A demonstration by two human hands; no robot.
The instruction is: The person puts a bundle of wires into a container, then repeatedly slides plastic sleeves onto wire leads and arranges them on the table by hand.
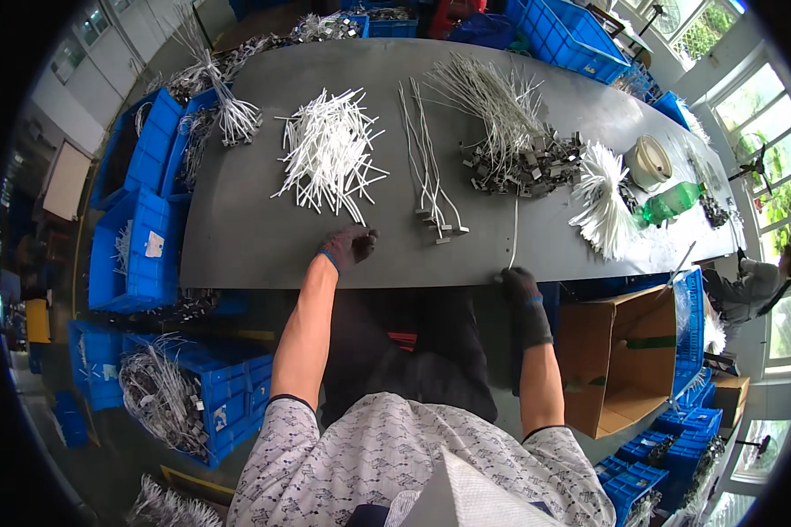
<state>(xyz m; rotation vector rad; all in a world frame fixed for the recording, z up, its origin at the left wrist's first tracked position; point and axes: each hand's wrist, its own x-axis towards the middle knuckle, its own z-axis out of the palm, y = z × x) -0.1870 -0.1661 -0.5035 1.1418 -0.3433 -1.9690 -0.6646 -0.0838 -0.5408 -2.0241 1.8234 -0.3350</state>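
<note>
Right hand (519, 285) pinched on white wire (514, 230) at table (237, 237) edge.

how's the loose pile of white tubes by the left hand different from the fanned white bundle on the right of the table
The loose pile of white tubes lies criss-crossed and scattered; the fanned white bundle is packed tight, its strands spreading from one end. The pile sits just beyond the gloved left hand; the bundle lies beyond the gloved right hand, near a green bottle. Both are white and rest on the grey table.
</note>
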